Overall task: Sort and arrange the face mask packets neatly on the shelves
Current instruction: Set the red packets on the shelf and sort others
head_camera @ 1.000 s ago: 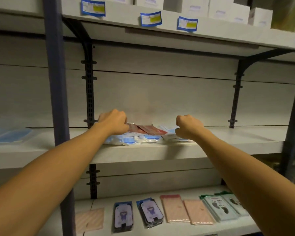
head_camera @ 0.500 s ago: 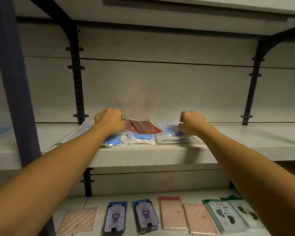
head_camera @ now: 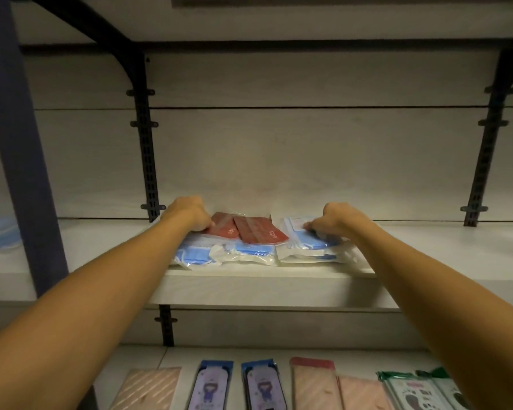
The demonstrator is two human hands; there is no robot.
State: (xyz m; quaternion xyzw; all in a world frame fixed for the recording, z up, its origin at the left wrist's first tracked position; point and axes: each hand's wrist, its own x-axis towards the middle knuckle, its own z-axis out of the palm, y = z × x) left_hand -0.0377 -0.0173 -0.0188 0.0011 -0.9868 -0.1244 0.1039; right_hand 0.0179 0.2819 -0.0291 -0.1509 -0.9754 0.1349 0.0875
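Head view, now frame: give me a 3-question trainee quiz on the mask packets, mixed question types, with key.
1. True or false: the red mask packets lie on top of the blue mask packets.
2. Multiple choice: what does the right hand grip? A) a red packet B) the blue packet in clear wrap C) a box D) nothing
3. Short answer: on which shelf do both hands work, relative to the pink packets?

Key
1. True.
2. B.
3. The middle shelf, the one above them; the left hand grips the pile's left end there.
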